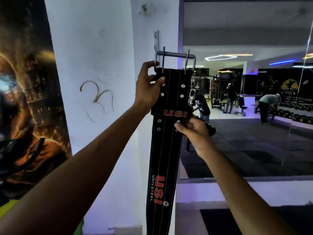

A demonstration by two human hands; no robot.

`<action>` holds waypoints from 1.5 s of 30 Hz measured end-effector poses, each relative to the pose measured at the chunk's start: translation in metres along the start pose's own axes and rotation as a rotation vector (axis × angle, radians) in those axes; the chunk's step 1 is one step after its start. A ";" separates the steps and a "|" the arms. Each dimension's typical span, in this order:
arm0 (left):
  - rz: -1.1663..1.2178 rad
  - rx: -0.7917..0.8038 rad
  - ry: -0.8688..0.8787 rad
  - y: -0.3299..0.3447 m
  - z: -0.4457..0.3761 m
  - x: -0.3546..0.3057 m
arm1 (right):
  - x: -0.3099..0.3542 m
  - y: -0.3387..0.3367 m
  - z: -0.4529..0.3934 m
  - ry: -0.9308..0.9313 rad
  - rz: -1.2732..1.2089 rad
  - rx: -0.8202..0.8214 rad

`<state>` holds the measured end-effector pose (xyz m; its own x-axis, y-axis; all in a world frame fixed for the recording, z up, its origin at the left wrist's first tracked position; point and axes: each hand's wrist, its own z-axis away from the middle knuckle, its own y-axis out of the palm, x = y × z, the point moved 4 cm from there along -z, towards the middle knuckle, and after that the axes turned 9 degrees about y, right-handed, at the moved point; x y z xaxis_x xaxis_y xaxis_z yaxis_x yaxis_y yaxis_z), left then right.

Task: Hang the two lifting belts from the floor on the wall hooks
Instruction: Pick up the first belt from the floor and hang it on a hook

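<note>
A black lifting belt [165, 150] with red "USI" lettering hangs straight down in front of the white pillar. Its metal two-prong buckle [175, 56] is raised to the height of the white hook rack [155, 42] fixed on the pillar's side face. My left hand [149, 87] grips the belt's top left edge just below the buckle, thumb across the front. My right hand [193, 131] pinches the belt's right edge lower down, near the rivets. Whether the buckle sits on a hook is hidden. No second belt shows.
The white pillar [94, 82] carries a red scribble. A large poster [25, 99] covers the wall on the left. To the right, a wall mirror [245, 99] reflects the gym floor, machines and people. A dark mat [237, 223] lies at the lower right.
</note>
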<state>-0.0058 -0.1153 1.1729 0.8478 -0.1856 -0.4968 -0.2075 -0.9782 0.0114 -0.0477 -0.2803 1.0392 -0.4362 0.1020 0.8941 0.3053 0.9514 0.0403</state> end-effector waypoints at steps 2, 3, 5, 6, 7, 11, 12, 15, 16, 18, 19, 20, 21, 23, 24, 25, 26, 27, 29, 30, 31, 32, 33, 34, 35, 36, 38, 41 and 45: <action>-0.031 -0.050 0.012 -0.006 -0.010 -0.009 | -0.006 0.010 0.007 0.009 0.038 0.004; -0.036 -0.074 0.009 -0.010 -0.013 -0.012 | -0.018 0.015 0.015 0.040 0.069 0.012; -0.034 -0.114 0.005 -0.019 -0.020 -0.016 | -0.058 0.024 0.034 0.136 0.111 0.050; -0.035 -0.132 -0.002 -0.023 -0.022 -0.017 | -0.080 0.027 0.047 0.196 0.120 0.085; -0.032 -0.147 -0.012 -0.028 -0.023 -0.017 | -0.101 0.028 0.059 0.253 0.135 0.120; -0.023 -0.183 -0.043 -0.041 -0.023 -0.015 | -0.120 0.027 0.072 0.332 0.157 0.201; -0.027 -0.188 -0.051 -0.043 -0.022 -0.014 | -0.106 0.027 0.064 0.308 0.130 0.195; -0.026 -0.191 -0.073 -0.043 -0.019 -0.008 | -0.049 0.028 0.029 0.173 0.010 0.138; -0.022 -0.189 -0.079 -0.042 -0.018 -0.006 | -0.033 0.029 0.021 0.145 -0.014 0.120; -0.015 -0.190 -0.088 -0.040 -0.017 -0.003 | -0.025 0.031 0.017 0.116 -0.023 0.092; -0.017 -0.191 -0.091 -0.039 -0.017 -0.003 | -0.032 0.032 0.022 0.128 -0.020 0.088; -0.019 -0.190 -0.092 -0.039 -0.017 -0.002 | -0.048 0.033 0.032 0.156 -0.006 0.092; -0.020 -0.191 -0.093 -0.039 -0.017 -0.001 | -0.071 0.033 0.045 0.197 0.022 0.101; -0.026 -0.191 -0.102 -0.041 -0.015 0.002 | -0.120 0.032 0.076 0.328 0.104 0.142; -0.030 -0.193 -0.110 -0.042 -0.014 0.004 | -0.140 0.031 0.089 0.383 0.137 0.174; -0.028 -0.195 -0.117 -0.043 -0.014 0.006 | -0.153 0.030 0.097 0.419 0.162 0.207; -0.023 -0.198 -0.124 -0.043 -0.014 0.008 | -0.157 0.028 0.100 0.437 0.178 0.233; -0.020 -0.205 -0.126 -0.045 -0.014 0.010 | -0.151 0.026 0.095 0.442 0.191 0.254; -0.019 -0.197 -0.125 -0.048 -0.015 0.011 | -0.111 0.023 0.074 0.396 0.140 0.277; -0.021 -0.191 -0.120 -0.048 -0.016 0.011 | -0.083 0.020 0.057 0.336 0.092 0.257; -0.020 -0.186 -0.114 -0.049 -0.016 0.012 | -0.051 0.016 0.039 0.259 0.045 0.212; -0.016 -0.185 -0.110 -0.049 -0.016 0.011 | -0.018 0.011 0.020 0.179 -0.014 0.151; -0.005 -0.186 -0.106 -0.049 -0.015 0.011 | 0.015 0.008 0.000 0.109 -0.082 0.096; 0.006 -0.185 -0.108 -0.049 -0.014 0.012 | 0.044 0.008 -0.016 0.049 -0.154 0.056; 0.016 -0.182 -0.112 -0.048 -0.013 0.013 | 0.070 0.010 -0.031 0.006 -0.193 0.020; 0.026 -0.174 -0.117 -0.047 -0.011 0.013 | 0.092 0.015 -0.043 -0.027 -0.184 -0.003; 0.042 -0.154 -0.121 -0.044 -0.006 0.015 | 0.119 0.032 -0.059 -0.066 -0.092 0.002; 0.052 -0.145 -0.130 -0.042 0.001 0.017 | 0.127 0.055 -0.072 -0.102 -0.023 -0.020; 0.091 -0.160 -0.192 -0.051 0.012 0.029 | 0.118 0.061 -0.078 -0.128 -0.034 -0.094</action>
<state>0.0231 -0.0700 1.1475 0.7175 -0.2676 -0.6431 -0.1864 -0.9634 0.1929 -0.0141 -0.2332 1.1818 -0.5504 0.1120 0.8274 0.3637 0.9241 0.1168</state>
